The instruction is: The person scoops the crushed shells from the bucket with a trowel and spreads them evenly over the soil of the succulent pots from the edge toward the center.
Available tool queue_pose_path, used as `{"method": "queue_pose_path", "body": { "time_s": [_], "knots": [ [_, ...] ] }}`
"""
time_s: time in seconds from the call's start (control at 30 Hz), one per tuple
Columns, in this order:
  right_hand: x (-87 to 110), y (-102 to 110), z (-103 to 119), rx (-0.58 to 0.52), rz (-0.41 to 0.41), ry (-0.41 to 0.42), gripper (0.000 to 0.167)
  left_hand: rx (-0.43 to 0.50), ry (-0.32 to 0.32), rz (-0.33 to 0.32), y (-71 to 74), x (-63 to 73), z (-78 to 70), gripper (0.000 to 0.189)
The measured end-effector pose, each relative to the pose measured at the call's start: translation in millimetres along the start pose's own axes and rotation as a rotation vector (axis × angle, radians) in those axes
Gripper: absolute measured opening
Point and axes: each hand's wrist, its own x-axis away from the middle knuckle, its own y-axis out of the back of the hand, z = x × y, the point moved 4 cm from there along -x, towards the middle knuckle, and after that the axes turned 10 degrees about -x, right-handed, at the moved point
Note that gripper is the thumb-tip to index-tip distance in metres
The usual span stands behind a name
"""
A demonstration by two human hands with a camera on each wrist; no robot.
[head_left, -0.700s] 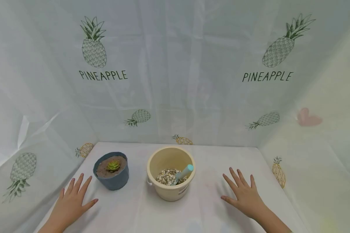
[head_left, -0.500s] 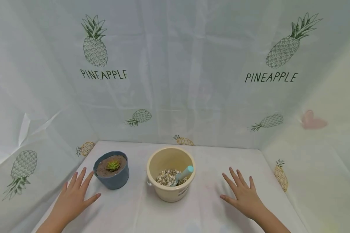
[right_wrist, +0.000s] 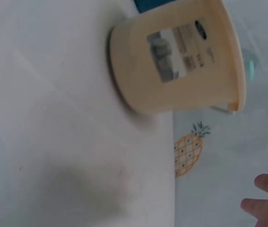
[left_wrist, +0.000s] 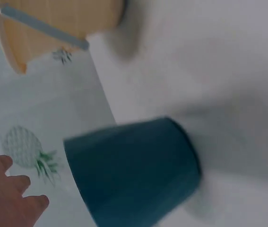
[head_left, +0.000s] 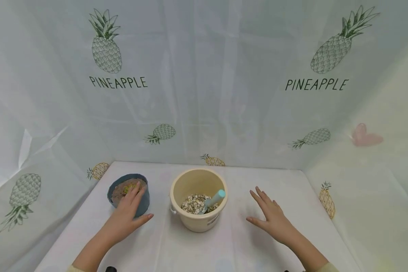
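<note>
In the head view my left hand (head_left: pixel 126 217) reaches over a blue-grey plant pot (head_left: pixel 143 204) at the left, fingers extended and holding nothing. Those fingers partly cover a small green succulent (head_left: pixel 126 189) set in brown soil (head_left: pixel 118 193). At the middle stands a cream bucket (head_left: pixel 198 225) with pale gritty granules (head_left: pixel 192 204) inside. A tool with a light blue handle (head_left: pixel 217 197) leans in the granules, its lower end partly buried. My right hand (head_left: pixel 272 221) hovers to the right of the bucket, fingers spread and apart from it.
A white cloth covers the table (head_left: pixel 244 249). Behind it hangs a pale curtain (head_left: pixel 204 87) printed with pineapples, and similar sheeting closes in both sides. The bucket's grey handle (left_wrist: pixel 44 27) hangs along its side in the left wrist view.
My left hand has moved right and forward, from beside the pot to over it. The right hand has shifted slightly left toward the bucket. Pot and bucket stay in place.
</note>
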Motion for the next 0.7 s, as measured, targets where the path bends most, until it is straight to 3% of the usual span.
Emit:
{"method": "queue_pose_path", "body": {
  "time_s": [0.17, 0.37, 0.53, 0.7],
  "knots": [
    [-11.6, -6.1, 15.2, -0.095, 0.001, 0.010, 0.082, 0.111, -0.021, 0.090, -18.1, -14.2, -20.5, 0.096],
    [-29.7, -12.7, 34.7, -0.130, -0.001, 0.003, 0.084, 0.240, -0.003, 0.173, -34.7, -27.2, -34.9, 0.102],
    [-44.9, -21.1, 48.1, -0.178, -0.013, -0.017, 0.080, 0.324, 0.015, 0.171, -42.7, -39.3, -43.8, 0.114],
    [-57.9, -30.1, 57.5, -0.184, -0.078, -0.025, 0.059, 0.417, 0.036, 0.123, -45.4, -56.3, -48.8, 0.126]
  ]
}}
